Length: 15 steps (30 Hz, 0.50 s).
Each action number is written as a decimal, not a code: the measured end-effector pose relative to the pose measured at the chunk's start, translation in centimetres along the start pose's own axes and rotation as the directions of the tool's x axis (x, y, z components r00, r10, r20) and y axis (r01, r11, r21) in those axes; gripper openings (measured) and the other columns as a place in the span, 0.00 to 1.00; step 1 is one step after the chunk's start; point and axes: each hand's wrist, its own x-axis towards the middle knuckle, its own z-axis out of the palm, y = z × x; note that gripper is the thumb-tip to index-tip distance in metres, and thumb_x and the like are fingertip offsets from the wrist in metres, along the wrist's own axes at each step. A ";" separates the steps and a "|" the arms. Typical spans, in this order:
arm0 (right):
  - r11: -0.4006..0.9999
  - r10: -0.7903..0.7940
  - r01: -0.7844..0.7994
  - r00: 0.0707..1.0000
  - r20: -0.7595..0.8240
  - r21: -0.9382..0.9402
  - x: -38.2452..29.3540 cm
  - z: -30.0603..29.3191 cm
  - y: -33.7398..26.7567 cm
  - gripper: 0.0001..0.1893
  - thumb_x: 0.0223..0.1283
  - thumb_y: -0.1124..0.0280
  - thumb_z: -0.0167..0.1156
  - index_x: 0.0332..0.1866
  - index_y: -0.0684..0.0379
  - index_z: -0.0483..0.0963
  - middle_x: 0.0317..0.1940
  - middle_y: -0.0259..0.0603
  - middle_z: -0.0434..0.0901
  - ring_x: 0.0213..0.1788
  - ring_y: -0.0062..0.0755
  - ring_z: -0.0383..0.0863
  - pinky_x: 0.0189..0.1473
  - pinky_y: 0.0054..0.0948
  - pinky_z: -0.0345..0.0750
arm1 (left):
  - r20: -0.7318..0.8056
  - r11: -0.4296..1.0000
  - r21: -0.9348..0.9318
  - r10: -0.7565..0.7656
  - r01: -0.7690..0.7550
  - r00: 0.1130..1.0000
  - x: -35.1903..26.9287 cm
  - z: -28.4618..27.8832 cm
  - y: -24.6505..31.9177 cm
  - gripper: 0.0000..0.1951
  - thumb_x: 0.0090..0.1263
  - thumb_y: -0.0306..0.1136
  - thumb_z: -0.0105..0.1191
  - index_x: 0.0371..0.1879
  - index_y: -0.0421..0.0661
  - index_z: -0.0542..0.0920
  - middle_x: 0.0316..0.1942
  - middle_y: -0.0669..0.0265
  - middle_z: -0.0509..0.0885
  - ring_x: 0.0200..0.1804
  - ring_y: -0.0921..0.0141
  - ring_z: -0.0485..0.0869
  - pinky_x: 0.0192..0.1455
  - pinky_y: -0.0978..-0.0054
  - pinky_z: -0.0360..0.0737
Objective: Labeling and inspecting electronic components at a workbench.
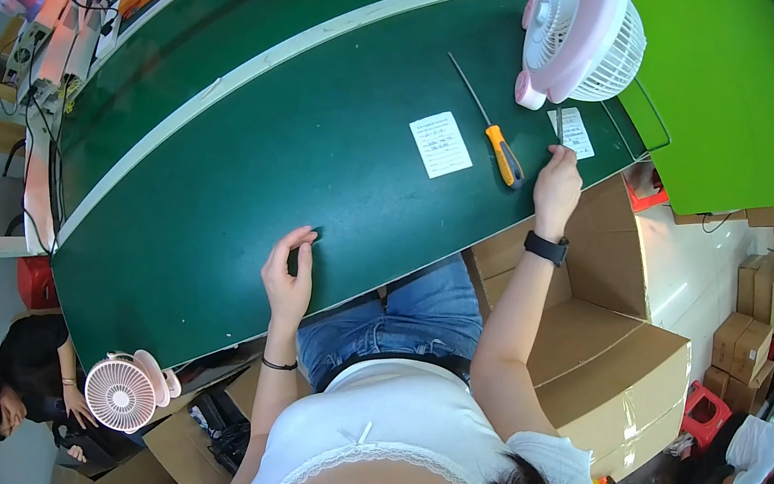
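Observation:
On a green worktable (237, 180) my left hand (290, 272) rests near the front edge, fingers curled apart with nothing seen in them. My right hand (558, 185) pinches the end of a thin dark metal tool (559, 123), which lies over a small written paper slip (579, 133); its other end reaches the foot of a pink and white fan (579, 37). Left of my right hand lies a screwdriver with a yellow and grey handle (504, 156), its shaft pointing away from me. Another paper slip (440, 145) lies flat beside it.
A small pink fan (121, 394) stands at the table's near left corner, close to a seated person in black. Open cardboard boxes (611, 361) stand below the front edge at right. A white rail (296, 49) runs along the far side. A green panel (743, 101) borders the right end.

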 end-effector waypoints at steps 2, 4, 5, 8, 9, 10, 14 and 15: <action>0.999 0.012 -0.011 0.999 -0.038 0.043 0.3 0.5 -0.6 0.16 0.75 0.62 0.44 0.44 0.60 0.78 0.34 0.58 0.84 0.40 0.61 0.84 0.42 0.51 0.79 | 0.004 1.000 -0.006 -0.007 0.007 1.000 0.0 0.1 0.1 0.09 0.73 0.24 0.54 0.49 0.41 0.82 0.42 0.60 0.88 0.46 0.66 0.87 0.53 0.70 0.79; 0.999 -0.004 0.008 0.995 -0.104 0.043 0.5 1.1 -0.7 0.16 0.75 0.63 0.46 0.45 0.62 0.77 0.34 0.59 0.84 0.39 0.60 0.84 0.41 0.50 0.79 | -0.005 1.000 0.020 0.000 0.001 1.000 0.0 0.2 0.2 0.09 0.73 0.24 0.54 0.49 0.41 0.82 0.42 0.60 0.88 0.46 0.66 0.87 0.53 0.70 0.79; 0.999 -0.019 0.026 0.989 -0.145 0.043 0.5 1.5 -0.7 0.15 0.75 0.63 0.46 0.45 0.63 0.77 0.35 0.59 0.84 0.38 0.59 0.84 0.41 0.49 0.79 | -0.007 1.000 0.030 0.006 -0.006 1.000 0.0 0.2 0.3 0.09 0.73 0.24 0.54 0.48 0.41 0.82 0.41 0.60 0.88 0.46 0.66 0.87 0.52 0.70 0.79; 0.994 -0.076 0.091 0.975 -0.207 0.064 0.3 1.7 -1.4 0.13 0.72 0.68 0.50 0.51 0.65 0.77 0.40 0.58 0.84 0.41 0.58 0.84 0.43 0.46 0.80 | -0.007 0.999 0.046 0.006 -0.006 1.000 0.1 0.2 0.2 0.09 0.73 0.24 0.54 0.49 0.41 0.81 0.41 0.60 0.88 0.45 0.66 0.87 0.52 0.71 0.79; 0.983 -0.120 0.153 0.955 -0.273 0.102 0.3 1.8 -1.4 0.14 0.71 0.70 0.51 0.54 0.65 0.77 0.42 0.57 0.83 0.42 0.57 0.83 0.45 0.45 0.80 | -0.006 0.998 0.055 0.008 -0.007 1.000 0.1 0.2 0.2 0.09 0.73 0.24 0.53 0.49 0.41 0.82 0.41 0.60 0.88 0.45 0.66 0.87 0.52 0.71 0.79; 0.982 -0.101 0.133 0.968 -0.228 0.132 0.3 1.9 -1.3 0.16 0.67 0.75 0.53 0.58 0.66 0.75 0.45 0.56 0.82 0.46 0.55 0.82 0.49 0.43 0.79 | -0.004 0.998 0.056 0.010 -0.010 1.000 0.1 0.3 0.2 0.09 0.73 0.24 0.53 0.49 0.41 0.82 0.41 0.60 0.88 0.45 0.66 0.87 0.52 0.71 0.79; 0.959 -0.117 0.183 0.951 -0.286 0.215 0.0 2.2 -0.3 0.18 0.65 0.77 0.53 0.59 0.66 0.74 0.47 0.56 0.81 0.49 0.54 0.81 0.52 0.42 0.78 | -0.012 0.996 0.094 -0.005 0.006 1.000 0.2 0.5 0.4 0.08 0.73 0.24 0.53 0.48 0.40 0.82 0.41 0.60 0.88 0.45 0.67 0.86 0.51 0.71 0.80; 0.953 -0.118 0.184 0.957 -0.263 0.242 -0.1 2.0 -0.3 0.19 0.63 0.78 0.54 0.60 0.66 0.73 0.49 0.56 0.80 0.49 0.54 0.81 0.53 0.41 0.77 | -0.015 0.994 0.106 -0.010 0.011 1.000 0.3 0.5 0.4 0.08 0.73 0.24 0.53 0.48 0.40 0.82 0.41 0.60 0.88 0.45 0.68 0.86 0.51 0.72 0.80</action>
